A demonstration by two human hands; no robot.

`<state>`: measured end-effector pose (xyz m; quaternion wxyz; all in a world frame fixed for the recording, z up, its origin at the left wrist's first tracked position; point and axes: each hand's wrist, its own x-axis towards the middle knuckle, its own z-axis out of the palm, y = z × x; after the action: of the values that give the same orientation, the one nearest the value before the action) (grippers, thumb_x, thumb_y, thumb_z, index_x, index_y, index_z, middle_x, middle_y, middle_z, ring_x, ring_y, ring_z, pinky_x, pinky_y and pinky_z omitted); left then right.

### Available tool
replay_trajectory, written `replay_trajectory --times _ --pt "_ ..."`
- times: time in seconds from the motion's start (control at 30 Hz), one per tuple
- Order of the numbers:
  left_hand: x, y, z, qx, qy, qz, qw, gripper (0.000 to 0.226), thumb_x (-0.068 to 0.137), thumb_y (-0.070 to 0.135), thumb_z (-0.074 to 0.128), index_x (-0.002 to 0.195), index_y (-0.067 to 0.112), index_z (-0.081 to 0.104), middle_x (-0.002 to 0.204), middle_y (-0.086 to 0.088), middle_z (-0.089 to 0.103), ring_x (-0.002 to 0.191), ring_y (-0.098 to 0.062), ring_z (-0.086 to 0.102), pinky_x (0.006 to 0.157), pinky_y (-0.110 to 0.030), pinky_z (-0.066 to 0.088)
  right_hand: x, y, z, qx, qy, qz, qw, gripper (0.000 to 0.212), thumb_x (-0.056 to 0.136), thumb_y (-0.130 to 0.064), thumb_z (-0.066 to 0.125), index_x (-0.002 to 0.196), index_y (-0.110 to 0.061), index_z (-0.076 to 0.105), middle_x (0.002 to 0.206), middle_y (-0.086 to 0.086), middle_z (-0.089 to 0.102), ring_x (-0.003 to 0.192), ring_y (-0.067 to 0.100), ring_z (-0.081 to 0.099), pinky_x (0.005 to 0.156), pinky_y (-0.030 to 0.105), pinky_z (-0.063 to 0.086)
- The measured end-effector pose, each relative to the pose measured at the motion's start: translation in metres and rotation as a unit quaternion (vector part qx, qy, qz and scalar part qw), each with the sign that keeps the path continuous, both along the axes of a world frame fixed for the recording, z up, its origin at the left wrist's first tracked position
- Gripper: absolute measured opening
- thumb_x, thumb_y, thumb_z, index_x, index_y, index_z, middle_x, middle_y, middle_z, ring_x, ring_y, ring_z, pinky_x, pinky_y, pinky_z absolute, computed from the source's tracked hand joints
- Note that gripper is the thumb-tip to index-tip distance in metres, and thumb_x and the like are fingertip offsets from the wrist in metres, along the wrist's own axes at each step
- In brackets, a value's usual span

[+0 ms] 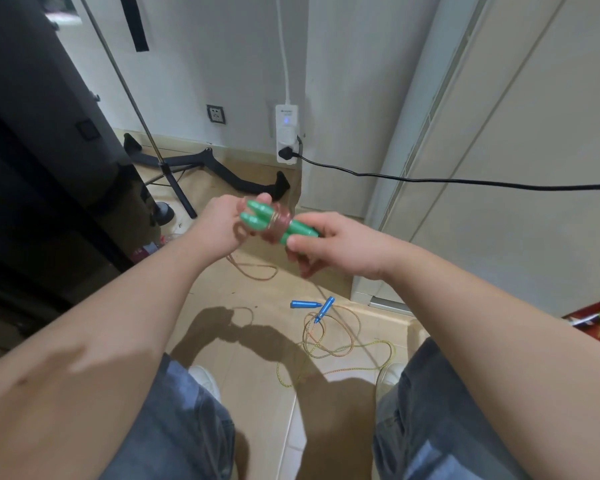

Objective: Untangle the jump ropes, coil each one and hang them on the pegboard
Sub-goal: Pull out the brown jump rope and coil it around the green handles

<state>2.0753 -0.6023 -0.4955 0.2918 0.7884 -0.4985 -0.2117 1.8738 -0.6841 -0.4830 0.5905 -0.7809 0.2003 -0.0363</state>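
Two green jump-rope handles [261,216] lie side by side in front of me, with pinkish-orange rope [278,226] wound round their middle. My right hand [340,245] pinches the handles' right ends between thumb and fingers. My left hand [224,223] holds the rope at the handles' pointed left ends. A loose length of that rope [253,270] trails down to the floor. A second rope with two blue handles [314,306] lies on the tiles between my feet, its orange and yellow cord [336,344] in loose tangled loops. No pegboard is in view.
A black tripod stand [174,168] and dark furniture [32,150] are at the left. A white power strip [287,133] leans on the wall, its black cable [465,181] stretched to the right. White cabinet doors [499,133] fill the right side.
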Motion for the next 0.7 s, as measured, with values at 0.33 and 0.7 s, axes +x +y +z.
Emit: replay_trajectory --times 0.33,0.7 --pt "-0.027 0.009 0.002 0.016 -0.108 -0.188 0.976 0.045 0.100 0.047 0.045 0.066 0.021 0.061 0.055 -0.005 0.056 0.049 -0.011 0.046 0.056 -0.031 0.042 0.005 -0.022 -0.014 -0.414 0.164 -0.213 0.870 0.017 0.100 -0.032 0.047 0.094 -0.017 0.051 0.084 0.005 0.057 0.074 0.029 0.052 0.064 0.034 0.041" --pt "0.010 0.010 0.001 -0.002 -0.020 -0.068 0.997 0.051 0.089 0.061 0.054 0.067 0.017 0.067 0.060 0.000 0.061 0.056 -0.014 0.055 0.063 -0.038 0.053 0.007 0.007 -0.015 -0.244 0.076 0.066 0.965 0.013 0.101 -0.031 0.056 0.096 -0.020 0.061 0.081 -0.011 0.064 0.073 0.004 0.058 0.070 0.028 0.049"
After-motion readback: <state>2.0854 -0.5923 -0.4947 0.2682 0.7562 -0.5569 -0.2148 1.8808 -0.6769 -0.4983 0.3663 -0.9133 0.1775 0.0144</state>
